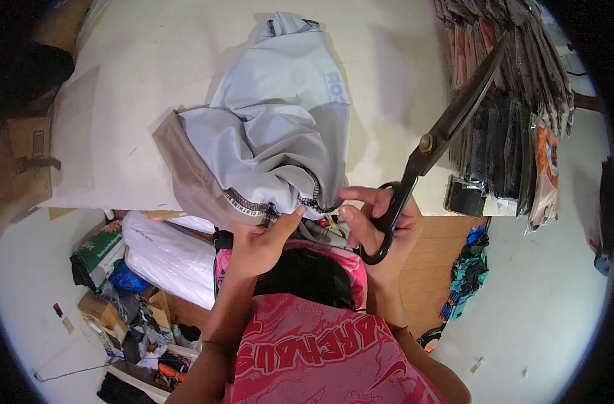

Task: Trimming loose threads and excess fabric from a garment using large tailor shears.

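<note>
A pale grey garment [280, 101] with a taupe panel [192, 168] lies bunched on the white table, black overlock stitching along its near edge. My left hand [261, 244] is closed on that near edge, thumb on top beside a printed tape [246, 205]. Large black-handled scissors [421, 151] hang on my right hand [388, 222], the handle loops around its fingers. Their blades are together and point away to the right, above the table. The right thumb and forefinger are at the stitched seam; whether they pinch the cloth I cannot tell.
Stacks of plastic-wrapped packages [502, 128] line the table's right side. The white table [132, 87] ends just in front of me. Below it at left are a white plastic-wrapped bundle [169, 256] and boxes [105, 320]. Teal and black cloth [468, 269] hangs at right.
</note>
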Available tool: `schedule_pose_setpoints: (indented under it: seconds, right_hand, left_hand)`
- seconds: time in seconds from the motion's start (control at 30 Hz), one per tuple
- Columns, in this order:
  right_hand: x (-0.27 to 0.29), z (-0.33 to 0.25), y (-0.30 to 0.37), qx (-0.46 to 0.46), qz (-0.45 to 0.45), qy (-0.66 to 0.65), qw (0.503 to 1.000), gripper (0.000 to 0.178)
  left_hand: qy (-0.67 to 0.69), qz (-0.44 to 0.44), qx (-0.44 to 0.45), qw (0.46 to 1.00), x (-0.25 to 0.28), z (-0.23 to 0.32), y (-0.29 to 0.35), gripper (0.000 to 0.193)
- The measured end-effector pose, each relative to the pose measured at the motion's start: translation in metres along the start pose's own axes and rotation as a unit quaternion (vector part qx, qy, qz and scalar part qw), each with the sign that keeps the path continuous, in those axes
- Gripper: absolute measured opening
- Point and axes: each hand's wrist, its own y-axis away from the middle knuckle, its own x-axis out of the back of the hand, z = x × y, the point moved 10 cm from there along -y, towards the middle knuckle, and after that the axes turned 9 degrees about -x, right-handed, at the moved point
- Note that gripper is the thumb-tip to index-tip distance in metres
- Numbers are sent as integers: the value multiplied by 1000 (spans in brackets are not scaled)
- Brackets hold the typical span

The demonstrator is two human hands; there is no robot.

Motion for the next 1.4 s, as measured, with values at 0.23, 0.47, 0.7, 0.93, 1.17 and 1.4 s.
schedule_pose_setpoints:
  seconds: [0.23, 0.47, 0.7, 0.93, 1.17, 1.4]
  right_hand:
    - [-15, 7, -7, -25, -61, 23, 998, 31]
    - [-8, 3, -8, -1, -15, 23, 1000, 31]
    - [6, -3, -4, 29, 55, 36, 997, 31]
    - [2, 2, -6, 20, 31, 28, 999, 29]
    - [11, 5, -9, -6, 47, -12, 999, 27]
    - [11, 5, -6, 4, 37, -53, 998, 27]
  left_hand:
    - [-27, -24, -36, 999, -10, 13, -6, 20]
    - [-36, -19, -19, 999, -15, 14, -9, 21]
    - [7, -27, -23, 999, -28, 16, -17, 26]
    - [28, 18, 19, 999, -21, -1, -14, 19]
    - [27, 31, 38, 998, -22, -2, -11, 18]
    - [26, 40, 46, 998, -19, -4, -9, 20]
